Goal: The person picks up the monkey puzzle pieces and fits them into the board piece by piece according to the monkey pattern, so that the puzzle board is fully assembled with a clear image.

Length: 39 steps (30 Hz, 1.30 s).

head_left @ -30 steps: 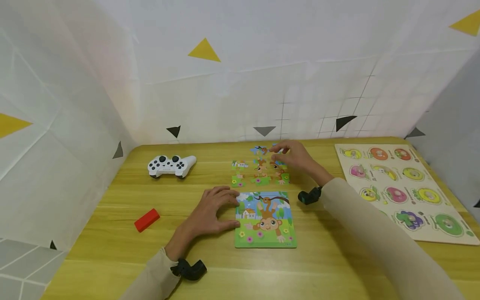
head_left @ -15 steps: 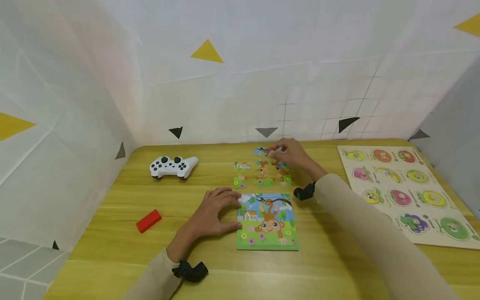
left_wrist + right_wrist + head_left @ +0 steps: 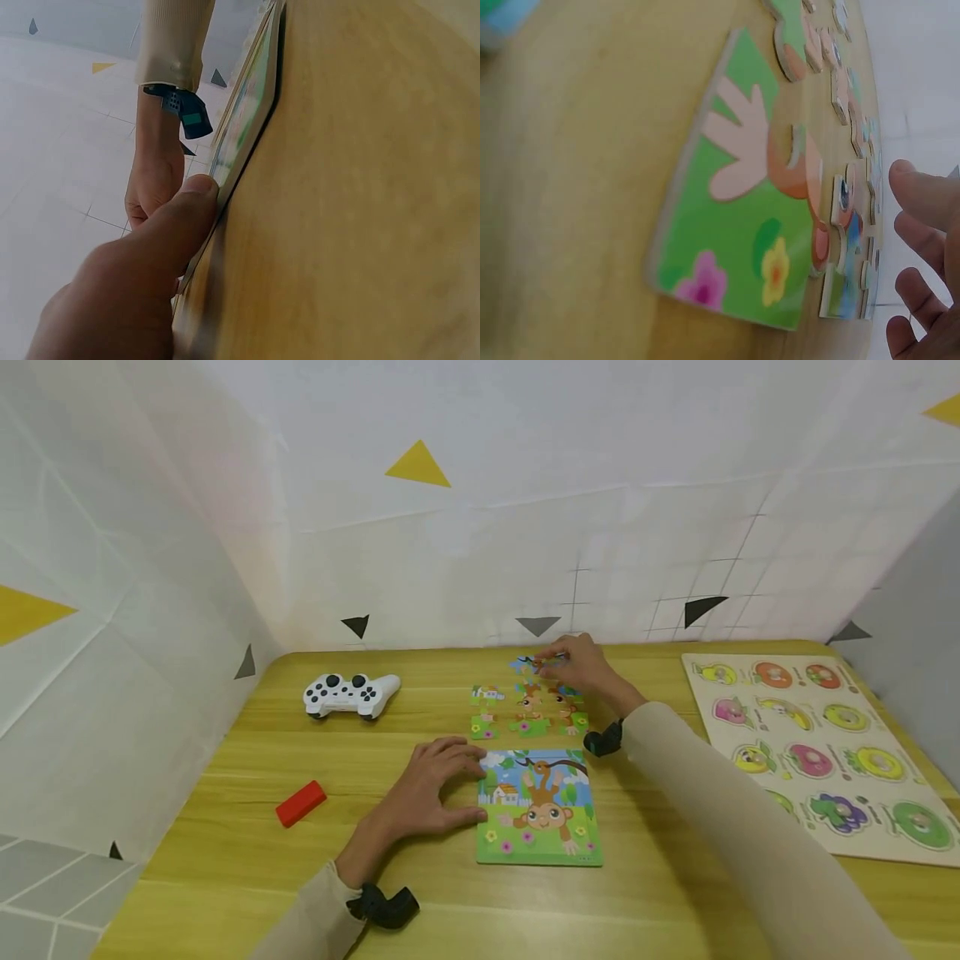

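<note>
Left hand (image 3: 423, 793) flat on the bench (image 3: 225, 877), fingers spread and straight, fingertips and thumb against the left edge of the monkey puzzle board (image 3: 538, 810); nothing gripped. Seen from the left wrist, thumb (image 3: 191, 196) pressed to the board's rim.

Starting at the bench's left side: red block (image 3: 301, 803) lying alone near the left edge, well apart from the hand. White game controller (image 3: 350, 693) further back, toward the far left corner.

Middle of the bench: monkey puzzle board lying flat, near the front edge. Just behind it, loose puzzle pieces (image 3: 525, 706) laid out in a rough grid, small gaps between them; right wrist view shows a green piece with a flower (image 3: 739, 225) close up, more pieces (image 3: 832, 75) strung out beyond.

Right hand (image 3: 581, 667) over the far edge of that grid, fingers curled down onto a piece at the back row; cannot tell whether pinched or only touched.

Right side of the bench: fruit peg puzzle (image 3: 817, 743) lying flat along the right edge, well apart from both hands.
</note>
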### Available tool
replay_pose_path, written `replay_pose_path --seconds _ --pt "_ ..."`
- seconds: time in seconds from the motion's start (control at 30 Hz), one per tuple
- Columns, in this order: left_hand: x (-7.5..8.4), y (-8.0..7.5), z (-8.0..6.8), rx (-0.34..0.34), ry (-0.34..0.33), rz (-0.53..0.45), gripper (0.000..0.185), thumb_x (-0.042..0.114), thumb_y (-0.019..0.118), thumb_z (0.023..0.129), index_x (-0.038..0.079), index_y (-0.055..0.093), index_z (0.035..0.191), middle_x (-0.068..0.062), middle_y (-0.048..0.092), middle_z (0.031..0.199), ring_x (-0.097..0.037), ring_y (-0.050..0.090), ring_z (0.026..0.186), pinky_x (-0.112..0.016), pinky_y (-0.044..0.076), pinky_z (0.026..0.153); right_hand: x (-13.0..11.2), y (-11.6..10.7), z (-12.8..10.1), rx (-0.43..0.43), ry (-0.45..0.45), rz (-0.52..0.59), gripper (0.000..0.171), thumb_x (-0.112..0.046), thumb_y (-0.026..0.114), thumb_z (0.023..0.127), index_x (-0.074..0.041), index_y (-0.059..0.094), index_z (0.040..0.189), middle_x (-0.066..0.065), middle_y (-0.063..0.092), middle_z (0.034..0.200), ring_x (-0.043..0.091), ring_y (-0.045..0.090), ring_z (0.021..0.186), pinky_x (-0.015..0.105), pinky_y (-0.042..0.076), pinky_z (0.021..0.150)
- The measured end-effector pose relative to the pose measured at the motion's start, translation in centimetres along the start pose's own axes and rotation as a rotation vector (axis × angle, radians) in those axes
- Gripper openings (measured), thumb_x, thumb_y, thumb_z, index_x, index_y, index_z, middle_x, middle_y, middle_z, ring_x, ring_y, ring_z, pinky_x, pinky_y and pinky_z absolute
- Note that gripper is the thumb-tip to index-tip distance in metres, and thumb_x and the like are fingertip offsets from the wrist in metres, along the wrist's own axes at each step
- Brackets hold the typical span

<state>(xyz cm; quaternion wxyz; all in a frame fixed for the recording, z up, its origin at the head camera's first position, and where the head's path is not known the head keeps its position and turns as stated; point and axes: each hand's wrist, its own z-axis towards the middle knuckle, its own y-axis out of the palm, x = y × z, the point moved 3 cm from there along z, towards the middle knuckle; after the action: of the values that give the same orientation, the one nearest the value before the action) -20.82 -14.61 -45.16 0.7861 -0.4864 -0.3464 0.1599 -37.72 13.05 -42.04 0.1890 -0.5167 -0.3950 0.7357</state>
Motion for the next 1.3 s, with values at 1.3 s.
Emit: replay_pose_path --seconds 1.3 --pt "0.1 -0.1 0.0 0.016 0.007 0.014 0.048 0.063 0.065 0.080 0.031 0.061 0.115 0.008 0.051 0.142 -0.022 0.040 0.137 -0.048 0.030 0.103 0.2 0.6 2.1 -0.143 0.050 -0.162 0.045 -0.031 0.072 0.087 -0.015 0.063 0.128 0.009 0.060 0.130 0.037 0.039 0.117 0.055 0.024 0.096"
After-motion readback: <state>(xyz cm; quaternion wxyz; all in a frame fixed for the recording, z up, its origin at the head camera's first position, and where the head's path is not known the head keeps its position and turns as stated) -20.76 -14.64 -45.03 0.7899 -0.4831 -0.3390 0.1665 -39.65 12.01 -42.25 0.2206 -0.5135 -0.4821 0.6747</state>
